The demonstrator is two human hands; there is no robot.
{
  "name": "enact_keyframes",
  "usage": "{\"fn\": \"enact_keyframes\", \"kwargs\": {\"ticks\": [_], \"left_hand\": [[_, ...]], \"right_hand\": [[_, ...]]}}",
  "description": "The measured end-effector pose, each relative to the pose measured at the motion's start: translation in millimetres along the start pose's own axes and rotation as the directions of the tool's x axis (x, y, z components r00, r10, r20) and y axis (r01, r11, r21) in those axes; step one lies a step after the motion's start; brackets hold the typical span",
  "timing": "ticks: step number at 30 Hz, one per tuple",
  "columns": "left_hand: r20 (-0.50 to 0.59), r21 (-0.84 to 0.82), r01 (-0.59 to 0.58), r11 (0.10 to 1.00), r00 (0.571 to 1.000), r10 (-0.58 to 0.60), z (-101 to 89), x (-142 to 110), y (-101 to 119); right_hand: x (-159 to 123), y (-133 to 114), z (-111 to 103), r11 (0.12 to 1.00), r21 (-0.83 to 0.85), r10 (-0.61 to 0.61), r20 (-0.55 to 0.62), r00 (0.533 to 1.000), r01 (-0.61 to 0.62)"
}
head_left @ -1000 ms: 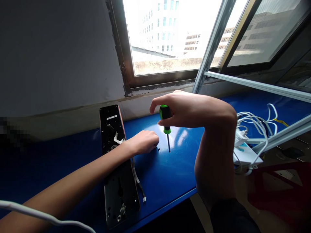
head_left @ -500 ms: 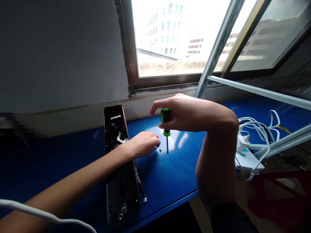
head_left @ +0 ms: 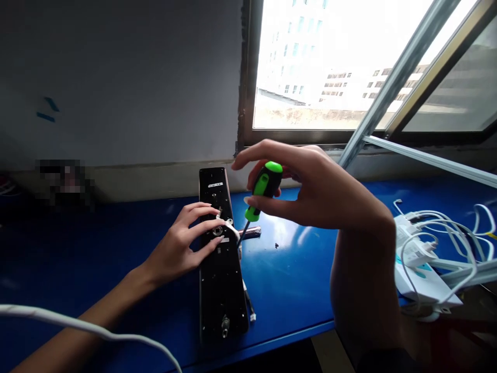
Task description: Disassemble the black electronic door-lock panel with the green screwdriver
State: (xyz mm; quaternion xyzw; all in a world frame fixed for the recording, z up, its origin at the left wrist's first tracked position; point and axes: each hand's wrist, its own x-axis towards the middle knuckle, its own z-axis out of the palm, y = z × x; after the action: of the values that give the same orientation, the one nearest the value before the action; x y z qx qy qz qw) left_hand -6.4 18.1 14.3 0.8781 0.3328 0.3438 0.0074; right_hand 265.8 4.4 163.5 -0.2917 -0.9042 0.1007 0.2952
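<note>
While a black lock plate (head_left: 221,305) lies lengthwise on a blue workbench (head_left: 295,280), the left hand (head_left: 182,243) rests open on it, fingers spread across its face beside a white wire (head_left: 229,224). The right hand (head_left: 310,191) grips a green-and-black screwdriver (head_left: 264,186) between thumb and fingers, the shaft slanting down to the plate's edge. A short metal rod (head_left: 250,232) lies just beside the plate, with a tiny dark screw (head_left: 277,245) farther right. White cables (head_left: 438,228) sprawl over a white box (head_left: 423,285) near the window (head_left: 310,67).
</note>
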Motion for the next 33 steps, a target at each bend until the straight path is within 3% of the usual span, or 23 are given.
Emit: {"fn": "enact_keyframes", "kwargs": {"ticks": [5,8,11,18,25,33], "left_hand": [[-0.074,-0.034,0.260,0.965,0.962,-0.262,2.7,-28.8,-5.9],[0.001,-0.163,0.415,0.895,0.907,-0.421,4.7,-34.4,-5.1],[0.079,-0.311,0.500,0.809,0.861,-0.502,5.9,-37.1,-4.1],[0.080,-0.434,0.479,0.763,0.864,-0.497,10.1,-41.2,-3.2],[0.125,-0.588,0.507,0.631,0.827,-0.548,15.8,-41.0,-7.8],[0.177,-0.619,0.517,0.591,0.825,-0.537,15.1,-39.1,-9.6]], "right_hand": [[21.5,-11.2,31.0,0.999,0.031,-0.012,-0.207,0.978,0.019],[31.0,-12.6,45.9,0.998,0.015,-0.052,-0.238,0.970,0.057],[36.1,-11.6,55.4,0.998,-0.028,-0.067,-0.233,0.970,0.062],[39.3,-10.8,64.6,0.996,-0.037,-0.086,-0.183,0.979,0.081],[39.1,-14.9,73.0,0.994,-0.065,-0.100,-0.221,0.970,0.088],[38.7,-17.3,74.7,0.982,-0.092,-0.178,-0.131,0.975,0.167]]}}
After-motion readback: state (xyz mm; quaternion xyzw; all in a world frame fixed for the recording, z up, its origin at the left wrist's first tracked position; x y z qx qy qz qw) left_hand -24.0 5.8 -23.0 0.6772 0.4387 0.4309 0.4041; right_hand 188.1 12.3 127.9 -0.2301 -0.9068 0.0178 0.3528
